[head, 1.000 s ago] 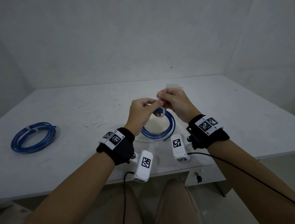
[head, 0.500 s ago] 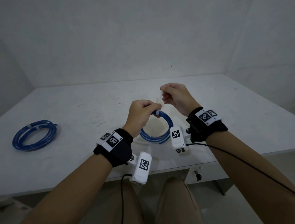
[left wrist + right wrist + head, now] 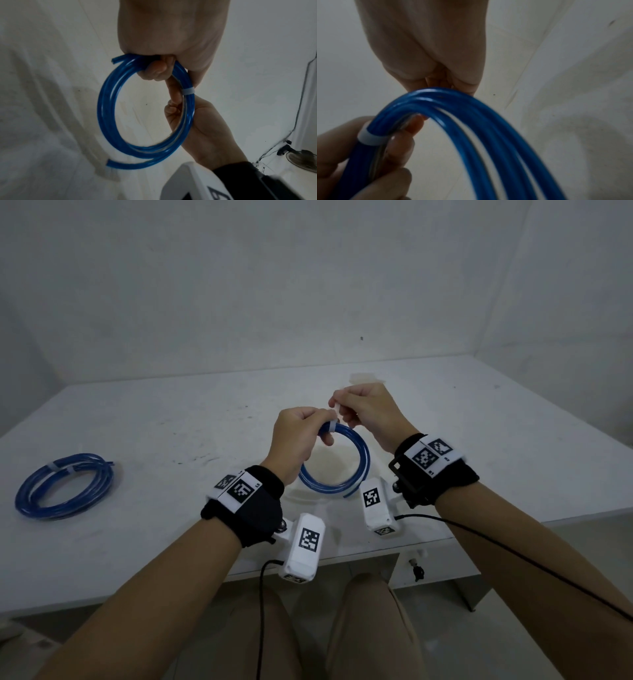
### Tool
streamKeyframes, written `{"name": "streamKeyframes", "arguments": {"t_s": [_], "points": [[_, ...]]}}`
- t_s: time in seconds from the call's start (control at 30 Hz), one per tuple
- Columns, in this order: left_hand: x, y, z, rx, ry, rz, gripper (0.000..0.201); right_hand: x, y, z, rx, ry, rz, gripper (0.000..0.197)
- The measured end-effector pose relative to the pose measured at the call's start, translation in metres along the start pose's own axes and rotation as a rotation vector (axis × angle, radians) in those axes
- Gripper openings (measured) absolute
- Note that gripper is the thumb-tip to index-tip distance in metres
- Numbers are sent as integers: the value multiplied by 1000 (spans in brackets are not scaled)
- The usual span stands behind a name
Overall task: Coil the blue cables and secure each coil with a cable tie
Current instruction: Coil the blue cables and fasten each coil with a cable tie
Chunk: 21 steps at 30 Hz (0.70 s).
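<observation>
My left hand (image 3: pixel 305 433) grips the top of a blue cable coil (image 3: pixel 363 460) and holds it upright above the white table (image 3: pixel 171 422). A white cable tie (image 3: pixel 331 426) is wrapped round the strands beside my left fingers. In the left wrist view its band (image 3: pixel 188 92) sits snug on the coil (image 3: pixel 106 108). My right hand (image 3: pixel 356 409) pinches the tie's tail (image 3: pixel 337 408) just above the band. The right wrist view shows the band (image 3: pixel 368 138) against my left fingers (image 3: pixel 399 148). A second blue coil (image 3: pixel 65 486), bound with white ties, lies at the table's left.
A small pale heap, probably spare cable ties (image 3: pixel 364 379), lies on the table behind my hands. Walls close the table's far and right sides. Black wires run from both wrist cameras down past the front edge (image 3: pixel 479 529). My knees are below it.
The tie's loose loop has drawn tight round the coil. My right hand pulled the tail upward, then came back down close to my left hand. The coil tilted more upright.
</observation>
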State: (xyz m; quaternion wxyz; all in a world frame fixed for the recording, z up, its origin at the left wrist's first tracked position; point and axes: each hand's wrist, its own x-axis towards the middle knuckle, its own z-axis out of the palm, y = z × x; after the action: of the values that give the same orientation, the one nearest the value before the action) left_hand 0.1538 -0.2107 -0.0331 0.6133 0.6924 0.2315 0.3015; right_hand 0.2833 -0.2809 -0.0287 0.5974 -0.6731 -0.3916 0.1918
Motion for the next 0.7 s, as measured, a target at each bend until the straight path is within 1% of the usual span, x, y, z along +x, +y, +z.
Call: {"name": "streamKeyframes", "arguments": {"t_s": [0.07, 0.17, 0.23, 0.27, 0.33, 0.4, 0.57, 0.63, 0.7], "points": [[4, -2, -1, -10, 17, -20, 20, -1, -1, 3, -67, 10, 12, 28], [10, -3, -5, -25, 73, -27, 20, -5, -4, 1, -135, -11, 69, 35], [17, -3, -10, -39, 114, -58, 18, -11, -4, -4, -159, -33, 91, 39], [21, -2, -13, -54, 138, -85, 17, -14, -2, -6, -163, -50, 95, 38], [28, -1, -16, -95, 162, -138, 18, -22, 3, -11, -133, -91, 105, 29], [31, -1, -15, -148, 141, -172, 18, -27, 7, -15, -73, -106, 106, 22], [31, -5, -10, -323, 125, -266, 15, -29, 8, -23, -33, -84, 109, 21], [30, -6, -12, -333, 122, -252, 17, -27, 7, -23, -31, -52, 103, 19], [28, -7, -17, -243, 112, -210, 19, -23, 5, -20, -25, -13, 91, 18]]}}
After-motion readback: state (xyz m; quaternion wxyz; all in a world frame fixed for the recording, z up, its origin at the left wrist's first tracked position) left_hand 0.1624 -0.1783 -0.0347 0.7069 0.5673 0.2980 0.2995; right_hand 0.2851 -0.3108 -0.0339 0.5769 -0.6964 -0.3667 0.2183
